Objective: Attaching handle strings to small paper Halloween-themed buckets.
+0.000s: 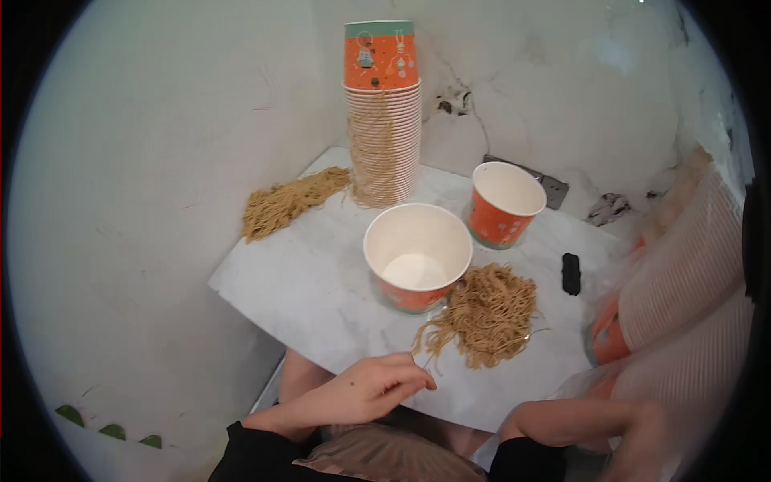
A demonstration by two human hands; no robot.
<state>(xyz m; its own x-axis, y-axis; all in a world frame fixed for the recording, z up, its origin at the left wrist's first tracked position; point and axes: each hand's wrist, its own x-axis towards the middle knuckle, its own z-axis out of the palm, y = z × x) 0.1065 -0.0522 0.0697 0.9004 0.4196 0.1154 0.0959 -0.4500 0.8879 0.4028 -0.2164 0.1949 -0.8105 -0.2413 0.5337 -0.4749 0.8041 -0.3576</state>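
Left hand (pixel 389 386) beside nearer noodle pile (pixel 491 319)

A fisheye camera is looking down from the head. It is facing the nearby desk (pixel 293 277) and walls (pixel 177 161).

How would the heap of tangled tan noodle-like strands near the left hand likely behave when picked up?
The tangled tan noodle-like heap looks floppy, since loose strands curl. Interwoven, it would probably lift as one clump, though stray ends toward the left hand may trail.
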